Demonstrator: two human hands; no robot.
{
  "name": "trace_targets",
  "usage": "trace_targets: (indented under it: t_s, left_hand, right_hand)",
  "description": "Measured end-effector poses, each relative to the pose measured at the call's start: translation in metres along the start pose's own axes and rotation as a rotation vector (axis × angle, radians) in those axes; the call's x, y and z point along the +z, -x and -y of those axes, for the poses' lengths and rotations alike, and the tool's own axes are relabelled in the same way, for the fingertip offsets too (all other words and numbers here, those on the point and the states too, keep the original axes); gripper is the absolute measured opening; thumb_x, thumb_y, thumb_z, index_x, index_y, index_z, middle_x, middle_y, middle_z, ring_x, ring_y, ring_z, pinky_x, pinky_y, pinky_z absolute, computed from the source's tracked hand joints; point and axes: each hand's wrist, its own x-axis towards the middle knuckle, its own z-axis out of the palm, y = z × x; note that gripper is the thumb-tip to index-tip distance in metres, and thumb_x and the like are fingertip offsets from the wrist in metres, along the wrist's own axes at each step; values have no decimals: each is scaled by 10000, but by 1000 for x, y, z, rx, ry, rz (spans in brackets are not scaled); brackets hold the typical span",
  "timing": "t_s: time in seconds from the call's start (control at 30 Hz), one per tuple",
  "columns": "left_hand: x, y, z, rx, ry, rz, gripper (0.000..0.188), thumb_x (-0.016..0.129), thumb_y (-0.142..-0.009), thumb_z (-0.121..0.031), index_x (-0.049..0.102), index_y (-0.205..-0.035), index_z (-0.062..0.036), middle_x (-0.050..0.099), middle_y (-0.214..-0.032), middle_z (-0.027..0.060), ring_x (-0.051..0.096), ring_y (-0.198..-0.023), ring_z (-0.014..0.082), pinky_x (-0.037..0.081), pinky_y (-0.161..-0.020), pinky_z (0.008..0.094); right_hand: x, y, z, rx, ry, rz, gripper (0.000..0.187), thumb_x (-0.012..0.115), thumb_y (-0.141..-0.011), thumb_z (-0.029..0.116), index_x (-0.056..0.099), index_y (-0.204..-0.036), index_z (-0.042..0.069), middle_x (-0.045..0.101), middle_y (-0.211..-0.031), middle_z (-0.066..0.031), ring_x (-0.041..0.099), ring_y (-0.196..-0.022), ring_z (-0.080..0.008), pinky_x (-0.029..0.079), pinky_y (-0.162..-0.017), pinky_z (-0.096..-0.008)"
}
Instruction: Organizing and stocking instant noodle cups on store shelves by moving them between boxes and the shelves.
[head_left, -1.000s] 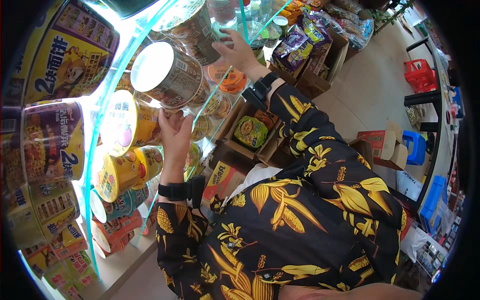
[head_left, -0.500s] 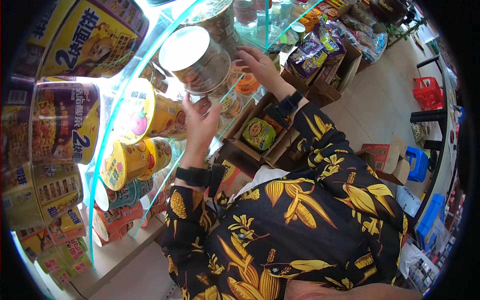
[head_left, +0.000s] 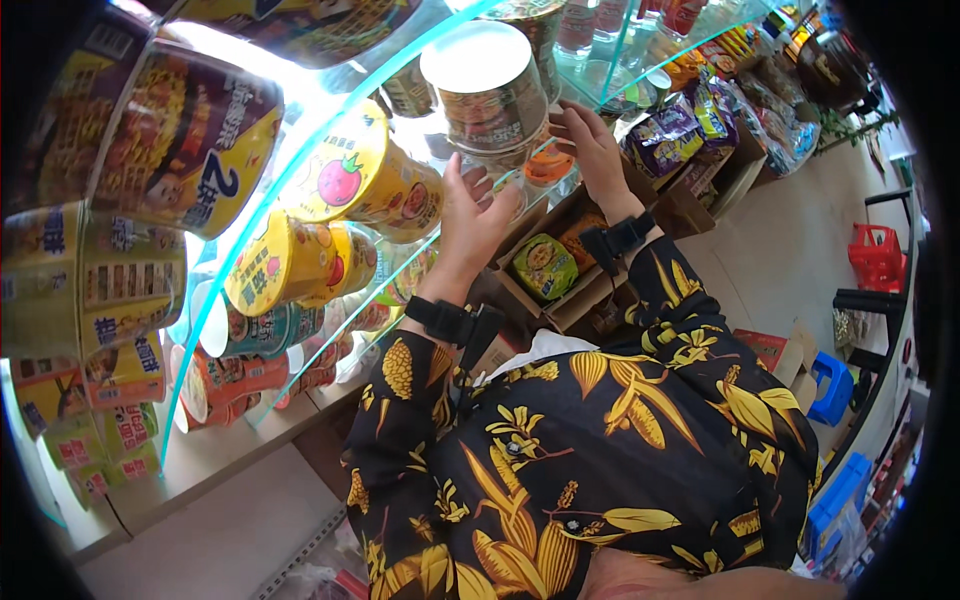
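Note:
A large instant noodle cup (head_left: 492, 112) with a bright white lid stands on the glass shelf in front of me, its lid toward me. My left hand (head_left: 476, 218) is at the cup's lower near edge, thumb raised to its base and fingers loosely curled with gaps between them. On the cup's right side, my right hand (head_left: 598, 158) has its fingers stretched toward the wall of the cup; whether they touch it I cannot tell. Left of my left hand lies a row of yellow noodle cups (head_left: 395, 195). Behind the large cup stands another tub (head_left: 540, 30), partly hidden.
Glass shelf edges (head_left: 345, 110) run close to my left hand. More noodle cups (head_left: 215, 135) are stacked at the left. Below my right hand sits an open carton with a green noodle packet (head_left: 546, 266). Purple snack bags (head_left: 668, 135) fill a box farther right; a red crate (head_left: 873, 255) is beyond.
The view has turned, so the shelf and both hands appear farther right. Both hands remain beside the large cup, which looks slightly more upright in the picture.

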Motion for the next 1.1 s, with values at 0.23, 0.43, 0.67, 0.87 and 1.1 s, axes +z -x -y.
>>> trace_targets:
  t_s: [0.23,0.43,0.67,0.87,1.1]
  left_hand:
    - [-61,61,14,-170,109,-98,755,629,-834,-139,137,-1378,37,400,-1271,229,506,-1097,249,452,-884,329]
    - [-70,69,22,-49,-20,-396,833,644,-815,-121,66,-1395,29,271,-1354,237,527,-1055,243,475,-840,308]
    - [-68,34,32,123,-11,-470,940,693,-768,-133,11,-1379,81,178,-1387,254,444,-1161,271,484,-863,306]
    - [-75,37,33,159,-107,-441,839,679,-798,-106,85,-1376,27,252,-1310,215,447,-1138,238,484,-885,308]
    - [-78,36,43,135,-78,-423,914,699,-758,-184,82,-1373,93,235,-1368,236,406,-1194,271,478,-878,322]
  right_hand:
    - [-14,31,-19,51,36,56,339,488,-943,274,534,-1195,51,645,-974,-15,603,-881,-85,458,-744,-216]
    - [-5,50,-25,170,-17,45,249,527,-924,207,578,-1091,30,636,-884,-5,573,-762,-62,447,-664,-199]
    - [-2,56,-22,139,96,102,260,542,-915,186,552,-1115,21,618,-962,-21,570,-814,-74,455,-680,-208]
    - [0,28,-5,-90,240,135,425,582,-894,153,434,-1265,9,553,-1122,-63,537,-973,-107,439,-816,-246]
    - [5,17,-12,-119,135,170,474,644,-857,228,459,-1233,7,568,-1111,-89,548,-959,-123,454,-818,-254]
